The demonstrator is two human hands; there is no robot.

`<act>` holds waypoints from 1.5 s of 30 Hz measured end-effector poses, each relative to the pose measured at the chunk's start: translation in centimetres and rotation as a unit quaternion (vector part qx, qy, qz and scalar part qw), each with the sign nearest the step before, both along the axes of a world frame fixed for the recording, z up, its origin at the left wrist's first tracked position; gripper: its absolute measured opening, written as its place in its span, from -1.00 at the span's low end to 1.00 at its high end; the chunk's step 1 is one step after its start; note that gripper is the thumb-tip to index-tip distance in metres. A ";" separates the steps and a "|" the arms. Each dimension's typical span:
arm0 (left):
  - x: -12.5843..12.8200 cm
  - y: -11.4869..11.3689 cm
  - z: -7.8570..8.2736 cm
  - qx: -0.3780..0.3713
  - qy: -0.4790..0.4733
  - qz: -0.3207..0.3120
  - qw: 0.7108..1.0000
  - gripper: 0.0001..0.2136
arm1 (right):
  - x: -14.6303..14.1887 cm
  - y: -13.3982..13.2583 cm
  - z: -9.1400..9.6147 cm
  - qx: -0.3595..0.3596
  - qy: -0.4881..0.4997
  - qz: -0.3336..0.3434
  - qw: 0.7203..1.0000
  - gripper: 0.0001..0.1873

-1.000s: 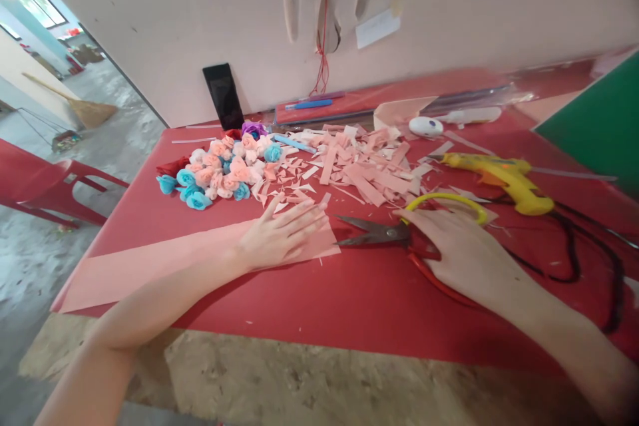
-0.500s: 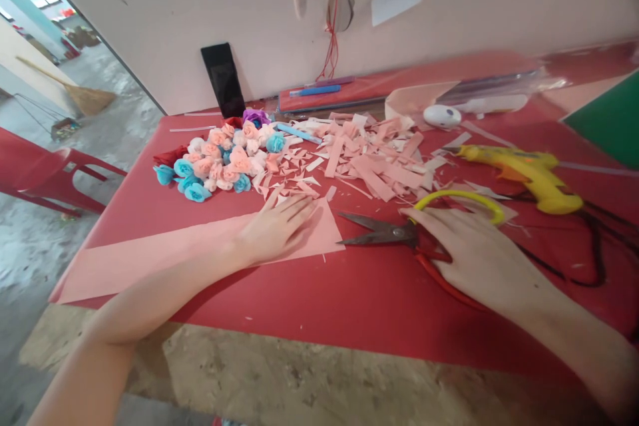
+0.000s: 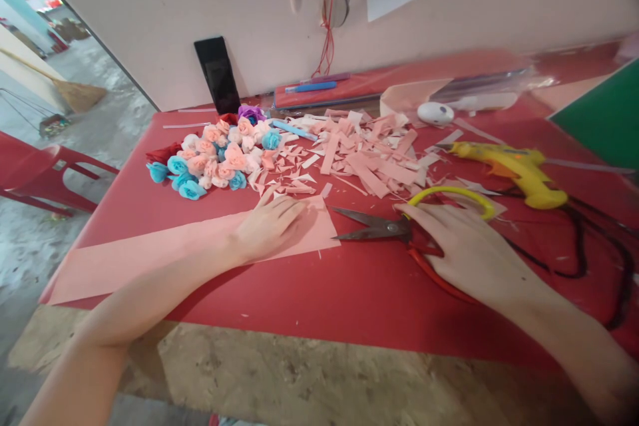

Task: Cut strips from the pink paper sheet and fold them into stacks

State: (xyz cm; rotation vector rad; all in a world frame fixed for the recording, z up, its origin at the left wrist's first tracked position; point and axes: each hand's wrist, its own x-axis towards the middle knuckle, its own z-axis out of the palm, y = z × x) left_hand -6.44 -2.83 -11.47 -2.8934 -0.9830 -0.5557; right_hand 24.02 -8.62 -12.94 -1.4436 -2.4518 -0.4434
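Observation:
My left hand [image 3: 268,226] lies palm down on the near end of a long pink paper sheet [image 3: 150,256], its fingers drawn close together and holding nothing. My right hand [image 3: 469,249] rests flat over the handles of a pair of scissors [image 3: 372,227], fingers stretched out toward the yellow handle loop [image 3: 452,193]. The scissors lie on the red table cover [image 3: 349,293] with their blades open and pointing left toward the pink sheet.
Paper roses [image 3: 210,158] in pink, blue, white and purple are heaped at the back left, with pink scraps [image 3: 364,153] beside them. A yellow glue gun [image 3: 516,170] with a black cord lies right. A phone [image 3: 217,76] leans on the wall. A green sheet [image 3: 604,120] stands far right. A red chair [image 3: 34,173] stands left.
My left hand's fingers have drawn together from a spread position on the pink sheet. The right hand stays on the scissors. The view has shifted slightly.

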 end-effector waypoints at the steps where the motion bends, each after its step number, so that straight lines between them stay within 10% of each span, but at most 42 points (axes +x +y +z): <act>1: 0.1 0.0 0.0 -0.008 -0.009 0.005 1.000 -0.76 | 0.0 0.0 0.0 0.009 0.001 0.005 1.000 -0.55; 15: -0.7 1.6 0.4 -0.102 -0.103 -0.030 0.989 -0.87 | -0.6 0.3 1.9 0.044 0.017 0.050 0.998 -0.60; 24: -0.1 1.7 2.4 -0.340 -0.198 0.010 0.919 -0.87 | -0.8 0.3 1.7 -0.031 0.046 0.076 0.996 -0.53; 45: 2.2 3.1 0.8 -0.362 -0.197 -0.003 0.911 -0.86 | -1.5 0.7 2.6 -0.138 0.028 0.116 0.983 -0.40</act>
